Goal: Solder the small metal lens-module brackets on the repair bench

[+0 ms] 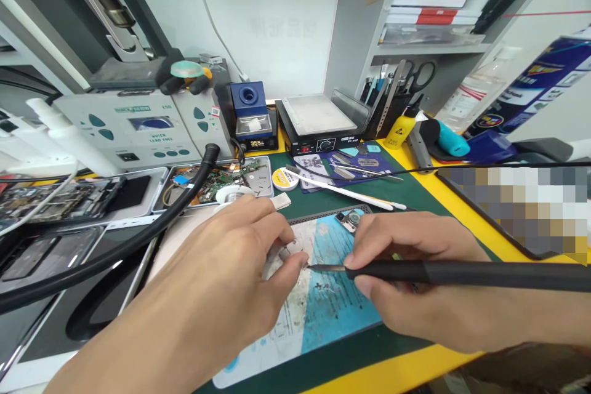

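Note:
My right hand [410,237] grips a black soldering iron [443,274] like a pen, its handle running off to the right. The iron's narrow metal tip points left, close to my left thumb. Between the thumb and fingers of my left hand [226,258] is a small grey metal piece [285,252], partly hidden by the fingers. Both hands are over a worn white-and-blue work mat [332,314] marked with dark specks. A small camera-like module [347,220] lies at its far edge, just beyond my right fingers.
A thick black hose [180,203] crosses the left side, over phone parts and a tray of circuit boards [258,178]. Behind stand a grey rework station [152,123], a blue iron stand [249,111] and a heating plate [318,117]. A white stick [341,189] lies beyond the mat.

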Tool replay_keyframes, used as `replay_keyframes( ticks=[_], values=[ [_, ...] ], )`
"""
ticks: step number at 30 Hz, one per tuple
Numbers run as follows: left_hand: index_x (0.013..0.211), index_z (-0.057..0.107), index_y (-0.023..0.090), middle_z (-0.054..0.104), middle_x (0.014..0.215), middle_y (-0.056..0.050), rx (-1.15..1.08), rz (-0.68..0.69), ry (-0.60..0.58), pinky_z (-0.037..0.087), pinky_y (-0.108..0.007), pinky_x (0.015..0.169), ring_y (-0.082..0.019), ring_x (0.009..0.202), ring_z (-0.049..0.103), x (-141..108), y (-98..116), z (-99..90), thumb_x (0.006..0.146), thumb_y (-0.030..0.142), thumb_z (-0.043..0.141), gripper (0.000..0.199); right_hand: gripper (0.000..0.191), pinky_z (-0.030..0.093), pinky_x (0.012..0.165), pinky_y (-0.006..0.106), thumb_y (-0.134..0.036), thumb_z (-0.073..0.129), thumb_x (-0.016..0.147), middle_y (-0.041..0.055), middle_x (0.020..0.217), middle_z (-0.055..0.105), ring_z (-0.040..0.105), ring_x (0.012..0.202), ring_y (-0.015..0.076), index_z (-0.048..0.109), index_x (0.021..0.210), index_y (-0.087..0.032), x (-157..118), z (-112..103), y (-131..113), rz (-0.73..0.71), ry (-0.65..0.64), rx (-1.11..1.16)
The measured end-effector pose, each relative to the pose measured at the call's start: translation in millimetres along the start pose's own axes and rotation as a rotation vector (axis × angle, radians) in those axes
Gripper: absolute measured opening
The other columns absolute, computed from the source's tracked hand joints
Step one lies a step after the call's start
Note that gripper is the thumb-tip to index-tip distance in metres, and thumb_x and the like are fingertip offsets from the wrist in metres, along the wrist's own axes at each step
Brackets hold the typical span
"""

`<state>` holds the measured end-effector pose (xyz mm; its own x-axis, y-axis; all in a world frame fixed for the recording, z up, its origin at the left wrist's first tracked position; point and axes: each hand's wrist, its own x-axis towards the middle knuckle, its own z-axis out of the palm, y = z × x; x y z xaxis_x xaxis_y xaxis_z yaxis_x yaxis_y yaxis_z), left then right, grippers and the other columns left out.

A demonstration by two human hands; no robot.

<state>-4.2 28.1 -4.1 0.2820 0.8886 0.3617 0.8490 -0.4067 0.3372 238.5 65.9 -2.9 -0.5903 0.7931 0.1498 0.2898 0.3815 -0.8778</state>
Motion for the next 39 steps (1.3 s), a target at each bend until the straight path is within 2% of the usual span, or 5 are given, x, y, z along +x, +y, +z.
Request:
replay_keyframes(
  ticks=[8, 17, 30, 39],
  values=[
    [0.088, 0.07, 0.021, 0.064, 0.084, -0.004, -0.007, -0.035, -0.026, 0.044, -0.035, 0.062, -0.021, 0.074, 0.061, -1, -1, -0.6, 0.094, 0.031, 0.061, 0.015, 0.01, 0.034, 0.048, 0.024, -0.014, 0.073, 0.081, -0.0044, 0.065, 0.055, 0.043, 0.05, 0.0088, 0.073, 0.087, -0.022, -1, 1, 1, -0.001, -0.014, 0.014],
    [0.088, 0.069, 0.022, 0.064, 0.086, -0.004, -0.026, -0.05, -0.042, 0.043, -0.035, 0.064, -0.022, 0.075, 0.06, -3, -1, -0.6, 0.094, 0.03, 0.06, 0.014, 0.01, 0.032, 0.043, 0.022, -0.012, 0.073, 0.077, -0.0026, 0.066, 0.059, 0.042, 0.048, 0.0072, 0.074, 0.083, -0.02, 1, 0, -4, 0.007, 0.003, -0.01],
    [0.09, 0.069, 0.022, 0.064, 0.087, -0.004, -0.03, -0.055, -0.039, 0.044, -0.036, 0.067, -0.021, 0.078, 0.06, -3, -1, -0.1, 0.095, 0.032, 0.06, 0.015, 0.007, 0.031, 0.046, 0.025, -0.015, 0.071, 0.075, -0.0018, 0.066, 0.058, 0.042, 0.051, 0.009, 0.074, 0.08, -0.019, 2, 0, -10, 0.12, 0.025, 0.022],
    [0.088, 0.07, 0.022, 0.064, 0.086, -0.005, -0.031, -0.061, -0.047, 0.042, -0.035, 0.063, -0.022, 0.078, 0.061, -2, -1, -1.5, 0.094, 0.032, 0.06, 0.016, 0.01, 0.031, 0.042, 0.023, -0.014, 0.072, 0.078, -0.0037, 0.062, 0.057, 0.042, 0.047, 0.0082, 0.075, 0.084, -0.021, 3, -1, -1, 0.009, -0.018, 0.007]
  ],
)
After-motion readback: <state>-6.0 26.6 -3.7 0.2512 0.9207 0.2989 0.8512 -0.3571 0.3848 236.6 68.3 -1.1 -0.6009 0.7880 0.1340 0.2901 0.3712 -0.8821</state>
